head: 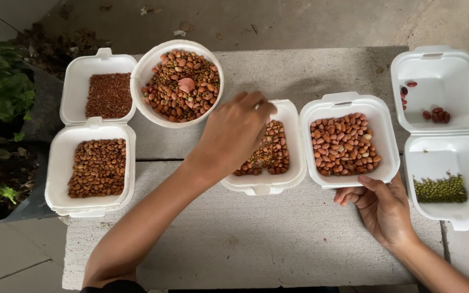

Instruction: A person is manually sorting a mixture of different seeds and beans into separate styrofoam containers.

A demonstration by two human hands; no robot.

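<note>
Far left of the working hand sit a hinged foam box (90, 163) of brown grains and beans, then a round white bowl (177, 84) of mixed seeds. The left hand (233, 135) hovers over a foam tray (294, 141) of mixed beans, fingertips pressed together, perhaps pinching a seed, though I cannot tell. The right hand (384, 209) grips the peanut tray (348, 141) by its near edge. That light tray could tip and spill.

Bowl (177, 81) behind two middle trays (348, 144) — hinged boxes (96, 130) left, right (446, 130).
</note>
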